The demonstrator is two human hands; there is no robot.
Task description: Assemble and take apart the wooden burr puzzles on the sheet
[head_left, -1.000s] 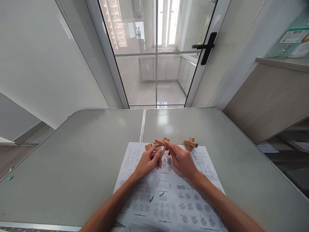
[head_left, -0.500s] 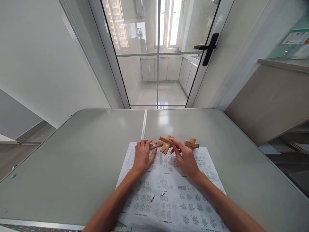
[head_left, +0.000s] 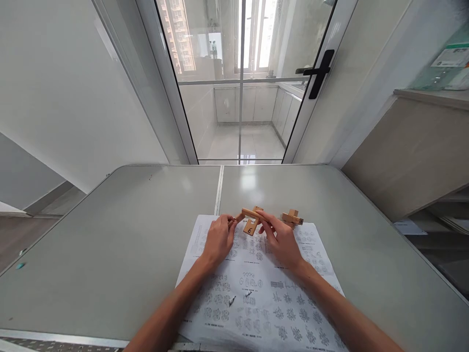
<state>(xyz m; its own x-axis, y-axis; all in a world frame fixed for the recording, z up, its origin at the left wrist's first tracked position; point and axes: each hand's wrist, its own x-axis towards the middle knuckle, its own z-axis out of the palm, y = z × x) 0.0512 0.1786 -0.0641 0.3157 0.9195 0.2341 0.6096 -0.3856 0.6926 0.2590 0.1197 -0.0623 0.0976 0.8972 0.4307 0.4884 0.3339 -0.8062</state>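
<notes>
My left hand (head_left: 219, 239) is closed around one end of a notched wooden puzzle piece (head_left: 239, 217), whose far end shows past my fingertips. Between thumb and fingers, my right hand (head_left: 281, 239) pinches a second wooden stick (head_left: 251, 213); its tip lies close to the left piece, and I cannot tell whether they touch. Below and behind that stick, a lettered wooden piece (head_left: 250, 227) rests on the paper sheet (head_left: 252, 313). Right of my right hand sit several wooden pieces crossed together (head_left: 292, 218). The sheet bears printed puzzle diagrams and two pen ticks.
The grey table (head_left: 110, 254) has a pale seam (head_left: 219, 188) running back. Beyond its far edge stands a glass door (head_left: 223, 107) with a black handle (head_left: 318, 73). A shelf unit (head_left: 414, 146) is on the right, and a small green bit (head_left: 20, 266) lies at the left edge.
My left fingers have curled in and closed on their piece, which now tilts up towards the stick in my right hand. My right hand has barely moved.
</notes>
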